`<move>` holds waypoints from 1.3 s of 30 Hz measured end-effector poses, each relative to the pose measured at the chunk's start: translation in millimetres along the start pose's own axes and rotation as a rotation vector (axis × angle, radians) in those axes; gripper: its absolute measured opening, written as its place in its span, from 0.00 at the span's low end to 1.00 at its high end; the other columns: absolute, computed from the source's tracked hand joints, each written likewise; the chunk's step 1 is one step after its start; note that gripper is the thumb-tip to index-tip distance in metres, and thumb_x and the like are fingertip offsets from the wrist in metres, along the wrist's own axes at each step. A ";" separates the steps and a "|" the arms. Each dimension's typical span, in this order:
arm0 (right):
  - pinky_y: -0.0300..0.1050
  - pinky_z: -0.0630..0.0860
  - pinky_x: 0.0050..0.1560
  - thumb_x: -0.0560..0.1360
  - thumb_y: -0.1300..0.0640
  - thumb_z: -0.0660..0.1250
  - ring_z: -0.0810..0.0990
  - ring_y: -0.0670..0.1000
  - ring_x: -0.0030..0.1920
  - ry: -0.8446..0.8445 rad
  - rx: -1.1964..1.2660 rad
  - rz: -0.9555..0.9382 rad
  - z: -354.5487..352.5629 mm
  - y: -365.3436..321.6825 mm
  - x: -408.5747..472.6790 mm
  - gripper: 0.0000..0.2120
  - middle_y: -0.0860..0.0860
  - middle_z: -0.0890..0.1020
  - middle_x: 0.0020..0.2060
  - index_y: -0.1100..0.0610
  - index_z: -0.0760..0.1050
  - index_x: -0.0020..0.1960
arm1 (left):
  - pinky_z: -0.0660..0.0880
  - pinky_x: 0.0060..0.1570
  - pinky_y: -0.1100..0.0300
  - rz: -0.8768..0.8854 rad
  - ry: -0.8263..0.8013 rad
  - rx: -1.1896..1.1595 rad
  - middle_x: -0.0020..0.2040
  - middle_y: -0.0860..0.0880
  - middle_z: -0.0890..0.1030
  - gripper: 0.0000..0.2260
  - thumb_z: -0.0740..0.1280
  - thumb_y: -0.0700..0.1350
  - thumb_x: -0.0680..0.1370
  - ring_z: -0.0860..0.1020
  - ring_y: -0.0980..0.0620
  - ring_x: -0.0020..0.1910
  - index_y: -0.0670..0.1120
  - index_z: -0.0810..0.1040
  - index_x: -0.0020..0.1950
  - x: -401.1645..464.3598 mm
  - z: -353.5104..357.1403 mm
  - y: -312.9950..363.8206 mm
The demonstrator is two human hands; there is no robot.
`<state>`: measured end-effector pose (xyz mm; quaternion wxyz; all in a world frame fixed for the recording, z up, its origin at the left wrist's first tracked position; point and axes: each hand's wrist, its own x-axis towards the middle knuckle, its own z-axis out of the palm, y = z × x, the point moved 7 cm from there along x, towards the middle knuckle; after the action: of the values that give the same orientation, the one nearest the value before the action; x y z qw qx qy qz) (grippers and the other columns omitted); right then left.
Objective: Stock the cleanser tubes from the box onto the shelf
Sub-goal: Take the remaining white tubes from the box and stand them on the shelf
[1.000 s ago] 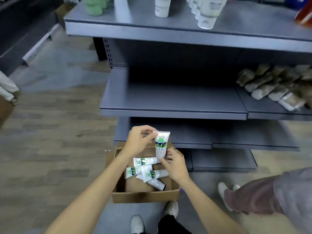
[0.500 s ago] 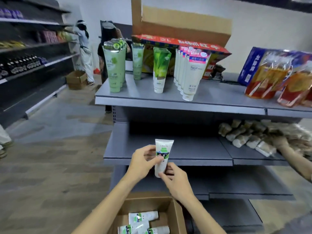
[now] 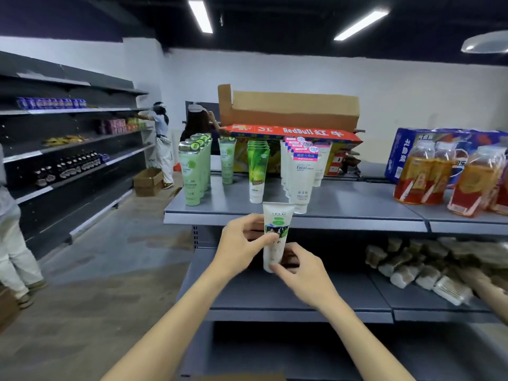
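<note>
The white plastic cleanser tube with a green-and-black label [image 3: 275, 235] stands upright in the air, crimped end up and cap end down, just in front of the edge of the grey metal top shelf [image 3: 357, 207] and not yet resting on it. The left hand [image 3: 242, 244] pinches its middle between thumb and curled fingers, while the right hand [image 3: 302, 268] pinches the lower end near the cap, most likely to keep it vertical so that it can be set down on its cap like the stock already there. On that shelf, rows of pale green tubes [image 3: 192, 174], dark green leaf-print tubes [image 3: 257, 174] and white tubes with pink tops [image 3: 301, 174] all stand cap-down, facing forward. A bare patch of shelf in front of these rows looks like the probable landing spot.
</note>
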<state>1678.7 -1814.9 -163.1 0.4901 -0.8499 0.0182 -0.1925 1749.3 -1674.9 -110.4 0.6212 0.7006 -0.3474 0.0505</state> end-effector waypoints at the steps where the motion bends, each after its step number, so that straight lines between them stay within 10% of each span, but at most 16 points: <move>1: 0.34 0.79 0.49 0.73 0.56 0.74 0.83 0.38 0.48 0.008 0.005 -0.011 -10.6 -3.3 2.9 0.11 0.44 0.85 0.46 0.49 0.78 0.54 | 0.81 0.56 0.54 0.004 -0.004 -0.005 0.50 0.52 0.87 0.13 0.75 0.38 0.74 0.84 0.54 0.51 0.46 0.83 0.57 6.8 5.7 7.7; 18: 0.31 0.75 0.47 0.71 0.45 0.75 0.79 0.33 0.49 0.136 -0.064 -0.110 -175.1 29.2 37.0 0.16 0.37 0.82 0.47 0.42 0.73 0.55 | 0.81 0.56 0.53 0.017 0.033 0.044 0.53 0.54 0.86 0.15 0.76 0.43 0.74 0.83 0.59 0.52 0.50 0.82 0.60 85.9 151.2 57.1; 29: 0.23 0.72 0.44 0.72 0.46 0.75 0.78 0.32 0.51 0.102 -0.034 -0.129 -187.3 34.7 55.5 0.19 0.37 0.81 0.51 0.43 0.73 0.59 | 0.80 0.47 0.66 -0.006 0.060 0.099 0.48 0.64 0.83 0.13 0.76 0.44 0.74 0.81 0.67 0.50 0.55 0.80 0.56 102.0 163.8 59.6; 39: 0.27 0.72 0.43 0.72 0.45 0.75 0.77 0.35 0.52 0.107 -0.073 -0.146 -171.8 23.5 68.3 0.19 0.35 0.79 0.50 0.42 0.71 0.59 | 0.81 0.54 0.55 -0.004 0.077 0.103 0.53 0.58 0.85 0.15 0.76 0.46 0.73 0.82 0.61 0.53 0.50 0.82 0.59 113.1 141.1 49.6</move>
<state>1686.3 -1984.0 -85.1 0.4419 -0.8547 -0.0106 -0.2722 1756.4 -1850.0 -43.6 0.5972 0.7300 -0.3188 0.0941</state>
